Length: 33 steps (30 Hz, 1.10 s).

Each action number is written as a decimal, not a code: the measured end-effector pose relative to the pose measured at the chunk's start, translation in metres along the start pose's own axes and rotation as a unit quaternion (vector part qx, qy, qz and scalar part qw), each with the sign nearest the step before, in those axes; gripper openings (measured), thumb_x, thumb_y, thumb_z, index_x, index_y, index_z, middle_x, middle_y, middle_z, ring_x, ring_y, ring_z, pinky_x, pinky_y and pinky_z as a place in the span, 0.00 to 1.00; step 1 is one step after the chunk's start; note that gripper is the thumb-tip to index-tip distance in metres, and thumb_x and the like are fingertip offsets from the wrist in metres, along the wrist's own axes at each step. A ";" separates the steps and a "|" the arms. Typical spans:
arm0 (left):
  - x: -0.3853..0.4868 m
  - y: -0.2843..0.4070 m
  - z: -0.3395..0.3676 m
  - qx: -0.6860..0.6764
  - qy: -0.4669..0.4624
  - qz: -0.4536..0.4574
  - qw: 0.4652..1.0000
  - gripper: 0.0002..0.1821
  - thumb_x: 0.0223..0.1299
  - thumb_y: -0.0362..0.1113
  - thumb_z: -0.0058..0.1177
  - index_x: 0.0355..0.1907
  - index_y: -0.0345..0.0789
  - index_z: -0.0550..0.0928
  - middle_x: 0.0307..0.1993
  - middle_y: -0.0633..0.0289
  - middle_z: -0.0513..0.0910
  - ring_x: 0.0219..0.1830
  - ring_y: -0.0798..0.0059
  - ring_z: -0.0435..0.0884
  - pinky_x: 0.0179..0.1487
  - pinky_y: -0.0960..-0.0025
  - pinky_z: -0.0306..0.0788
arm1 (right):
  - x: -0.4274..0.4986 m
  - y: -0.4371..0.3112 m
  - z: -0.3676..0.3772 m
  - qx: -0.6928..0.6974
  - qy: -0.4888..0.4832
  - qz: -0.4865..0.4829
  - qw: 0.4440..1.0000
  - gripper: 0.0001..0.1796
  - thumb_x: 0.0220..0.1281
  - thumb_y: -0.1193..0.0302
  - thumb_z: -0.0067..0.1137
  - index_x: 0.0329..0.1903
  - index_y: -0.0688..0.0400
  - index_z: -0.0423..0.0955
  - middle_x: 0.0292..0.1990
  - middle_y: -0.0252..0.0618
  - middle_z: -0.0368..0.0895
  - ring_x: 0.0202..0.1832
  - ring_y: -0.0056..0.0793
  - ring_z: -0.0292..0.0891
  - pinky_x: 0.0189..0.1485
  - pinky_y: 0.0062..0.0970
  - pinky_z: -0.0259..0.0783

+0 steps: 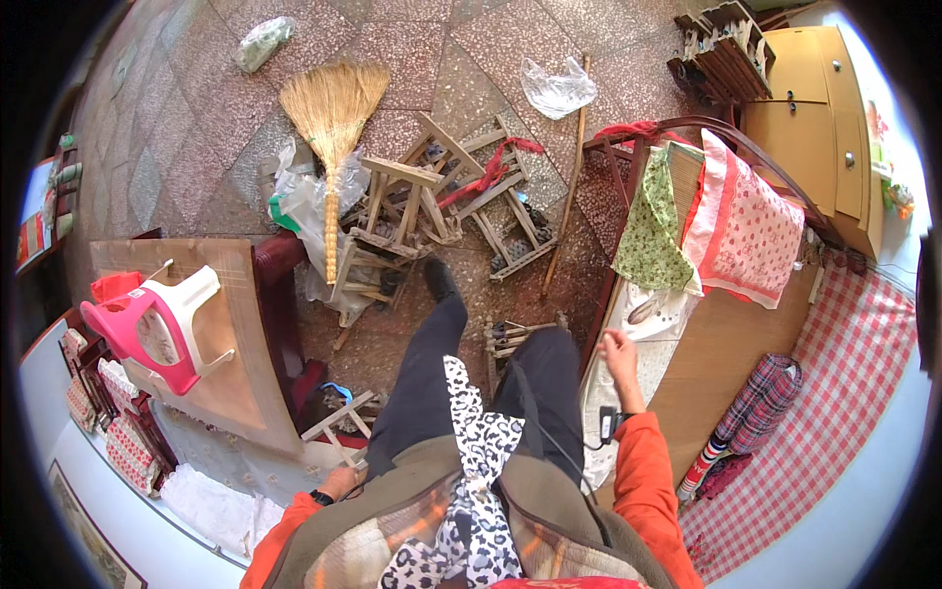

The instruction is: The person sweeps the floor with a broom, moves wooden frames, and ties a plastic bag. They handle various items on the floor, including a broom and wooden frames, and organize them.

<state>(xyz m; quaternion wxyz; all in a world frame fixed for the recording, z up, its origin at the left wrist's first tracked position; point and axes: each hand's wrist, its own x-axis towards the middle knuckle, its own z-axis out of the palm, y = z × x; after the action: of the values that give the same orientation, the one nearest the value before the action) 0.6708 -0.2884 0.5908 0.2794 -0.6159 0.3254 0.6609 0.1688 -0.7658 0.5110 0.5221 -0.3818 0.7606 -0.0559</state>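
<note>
My left hand (341, 482) is low at my left side, close to the end of a small wooden frame (340, 418); whether it grips anything is unclear. My right hand (620, 357) hovers at the edge of the bed to my right, fingers loosely curled, beside a white printed cloth (647, 309). Past it lie a green floral cloth (655, 228) and a pink patterned cloth (743, 221). Ahead of my feet, wooden stool frames (405, 173) lie heaped together, with a red cloth strip (494, 173) across them. A straw broom (335, 110) rests left of the heap.
A pink and white plastic stool (158, 331) lies on a table (243, 383) at left. A long stick (574, 177) and a clear plastic bag (558, 88) lie on the tiled floor. At right are a yellow cabinet (791, 125) and a rolled plaid bundle (758, 401).
</note>
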 end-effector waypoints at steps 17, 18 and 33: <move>-0.052 0.133 -0.240 -0.052 0.059 -0.052 0.996 0.24 0.48 0.52 0.61 0.41 0.35 0.85 0.36 0.42 0.84 0.41 0.48 0.84 0.45 0.54 0.76 | 0.241 -0.371 -0.158 -0.330 0.309 -0.338 0.825 0.13 0.58 0.70 0.61 0.46 0.56 0.78 0.53 0.45 0.74 0.51 0.43 0.75 0.55 0.39 0.71; -0.054 0.156 -0.269 -0.050 0.058 -0.063 0.995 0.24 0.48 0.52 0.61 0.41 0.35 0.85 0.36 0.42 0.84 0.41 0.48 0.84 0.45 0.54 0.76 | 0.271 -0.387 -0.164 -0.322 0.289 -0.347 0.832 0.15 0.56 0.70 0.62 0.47 0.54 0.78 0.53 0.45 0.74 0.58 0.45 0.69 0.58 0.40 0.68; -0.108 0.357 -0.631 0.054 0.069 -0.110 0.990 0.25 0.47 0.54 0.63 0.38 0.34 0.85 0.33 0.42 0.84 0.38 0.49 0.85 0.42 0.55 0.77 | 0.371 -0.418 -0.216 -0.332 0.232 -0.146 0.903 0.17 0.63 0.57 0.55 0.43 0.57 0.80 0.52 0.45 0.78 0.57 0.44 0.69 0.64 0.48 0.57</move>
<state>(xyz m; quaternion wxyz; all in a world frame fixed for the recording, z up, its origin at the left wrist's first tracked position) 0.8037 -0.9989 0.7103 0.3603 -0.6760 0.3096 0.5633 0.1461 -1.3643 0.5316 0.1600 -0.6163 0.7702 0.0377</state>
